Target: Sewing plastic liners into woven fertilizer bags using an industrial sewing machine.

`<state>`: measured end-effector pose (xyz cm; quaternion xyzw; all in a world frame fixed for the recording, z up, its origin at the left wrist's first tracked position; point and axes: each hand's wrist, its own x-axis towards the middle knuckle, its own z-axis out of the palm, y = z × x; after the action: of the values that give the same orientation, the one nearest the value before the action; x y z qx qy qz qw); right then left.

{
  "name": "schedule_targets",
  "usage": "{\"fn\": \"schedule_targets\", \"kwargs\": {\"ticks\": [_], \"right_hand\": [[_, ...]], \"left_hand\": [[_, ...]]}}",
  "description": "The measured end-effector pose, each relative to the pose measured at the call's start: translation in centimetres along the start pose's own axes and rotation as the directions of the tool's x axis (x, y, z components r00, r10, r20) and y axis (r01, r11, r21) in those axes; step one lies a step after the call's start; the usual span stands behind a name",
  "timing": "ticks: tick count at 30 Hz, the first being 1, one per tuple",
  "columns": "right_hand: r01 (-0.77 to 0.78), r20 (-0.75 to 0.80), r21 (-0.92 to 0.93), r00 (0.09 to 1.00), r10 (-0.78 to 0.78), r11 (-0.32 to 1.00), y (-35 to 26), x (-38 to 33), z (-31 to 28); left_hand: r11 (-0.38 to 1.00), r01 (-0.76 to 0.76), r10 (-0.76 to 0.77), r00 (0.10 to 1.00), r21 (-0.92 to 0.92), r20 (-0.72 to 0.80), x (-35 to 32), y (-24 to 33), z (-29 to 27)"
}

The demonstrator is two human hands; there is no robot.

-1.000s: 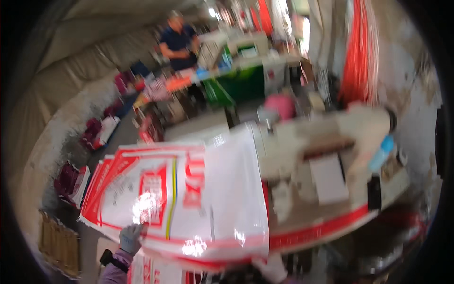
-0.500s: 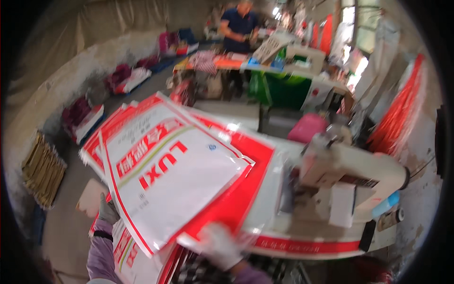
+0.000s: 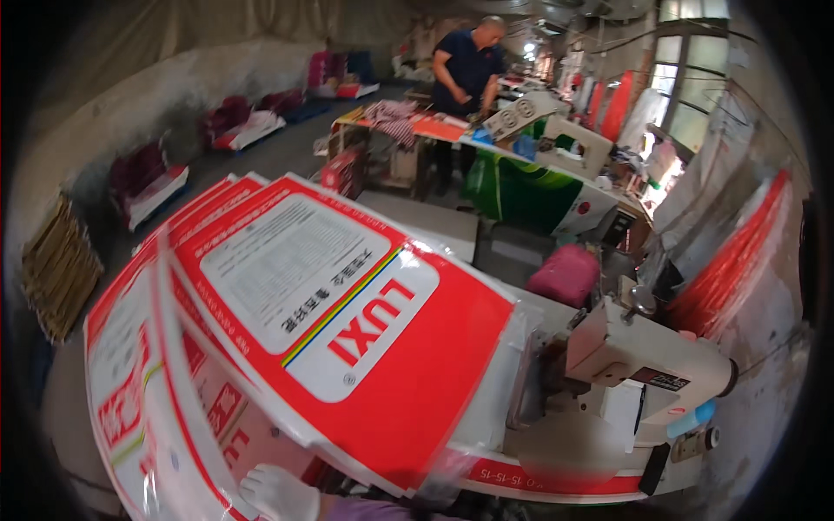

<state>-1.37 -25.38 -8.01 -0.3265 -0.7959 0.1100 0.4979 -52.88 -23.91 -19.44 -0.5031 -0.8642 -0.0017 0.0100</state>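
Observation:
A flat white-and-red printed sack (image 3: 178, 451) hangs tilted at the left, bent and partly smeared by motion. My right hand (image 3: 278, 495), in a white glove with a purple sleeve behind it, is closed at this sack's lower right edge. My left hand is out of sight. Beside it, a pile of red sacks with white panels (image 3: 443, 395) lies across the work table, its top sack face up. More printed sacks (image 3: 252, 434) show in the gap between the tilted sack and the pile.
A white sewing machine (image 3: 651, 347) stands on the table at the right, with a pink rounded bundle (image 3: 565, 273) behind it. Farther back, a person (image 3: 469, 69) stands behind another table. Folded brown sacks (image 3: 61, 269) and maroon bundles (image 3: 139, 182) line the left wall.
The white-faced sack has moved off the pile to the left and tilted, uncovering a red sack. My right hand went left to its edge. My left hand has left view.

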Motion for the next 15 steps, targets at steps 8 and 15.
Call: {"fn": "schedule_targets", "kwargs": {"ticks": [8,15], "right_hand": [[-0.632,0.351,-0.471,0.506,0.788,0.616,11.5,-8.8,5.3],[-0.639,0.383,-0.497,0.445,0.809,0.587,10.7,-11.4,5.3]], "left_hand": [[0.986,0.079,-0.08,0.997,-0.146,-0.001,-1.6,2.2,0.6],[0.959,0.036,-0.06,0.995,-0.282,-0.079,-2.1,5.9,0.6]]}}
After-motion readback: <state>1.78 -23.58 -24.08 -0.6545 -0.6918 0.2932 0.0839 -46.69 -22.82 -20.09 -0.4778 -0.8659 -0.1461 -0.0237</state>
